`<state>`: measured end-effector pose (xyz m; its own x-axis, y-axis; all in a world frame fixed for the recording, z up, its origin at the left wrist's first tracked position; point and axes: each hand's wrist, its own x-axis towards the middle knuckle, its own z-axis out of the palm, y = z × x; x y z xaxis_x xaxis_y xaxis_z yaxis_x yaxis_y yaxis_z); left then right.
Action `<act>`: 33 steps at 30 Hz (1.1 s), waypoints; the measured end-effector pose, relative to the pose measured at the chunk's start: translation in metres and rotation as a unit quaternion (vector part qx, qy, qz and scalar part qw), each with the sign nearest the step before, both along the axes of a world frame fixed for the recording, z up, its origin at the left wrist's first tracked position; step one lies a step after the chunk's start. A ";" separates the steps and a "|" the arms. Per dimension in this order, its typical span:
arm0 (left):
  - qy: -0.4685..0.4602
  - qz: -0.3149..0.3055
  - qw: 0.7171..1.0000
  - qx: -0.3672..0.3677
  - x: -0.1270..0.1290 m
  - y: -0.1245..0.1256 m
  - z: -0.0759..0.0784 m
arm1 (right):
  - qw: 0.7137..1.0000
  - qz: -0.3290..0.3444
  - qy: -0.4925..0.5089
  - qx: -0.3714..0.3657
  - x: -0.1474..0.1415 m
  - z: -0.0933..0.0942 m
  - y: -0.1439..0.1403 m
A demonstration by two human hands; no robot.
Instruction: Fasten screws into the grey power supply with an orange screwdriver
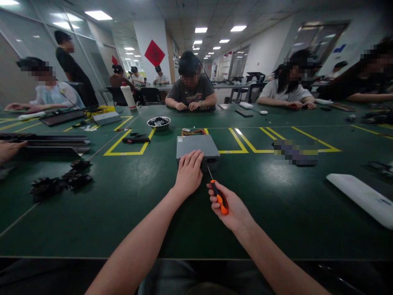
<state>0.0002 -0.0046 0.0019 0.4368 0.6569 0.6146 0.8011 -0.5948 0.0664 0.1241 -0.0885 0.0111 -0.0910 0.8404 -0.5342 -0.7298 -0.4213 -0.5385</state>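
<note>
A grey metal computer power supply [196, 144] sits on the green table in front of me, with coloured wires [194, 132] coming out behind it. My left hand [189, 172] presses on its front edge, fingers together over the top; the thumb is hidden. In my right hand [229, 205] is a screwdriver [220, 197] with an orange and black handle, held in closed fingers. Its thin shaft points up and left at the front face of the power supply. Whether the tip touches a screw is too small to tell.
Behind the power supply stands a metal bowl [159, 123] of small parts. A black tool [136, 139] lies left, near black bundles [61, 179] and dark metal strips [58, 144]. At right is a white long object [362, 198]. Another person's hand [10, 151] shows far left; people sit opposite.
</note>
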 end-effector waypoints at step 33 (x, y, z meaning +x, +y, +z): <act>-0.670 -0.245 0.582 -0.390 0.000 0.004 0.016 | 1.000 -0.022 0.014 0.015 -0.002 0.004 -0.003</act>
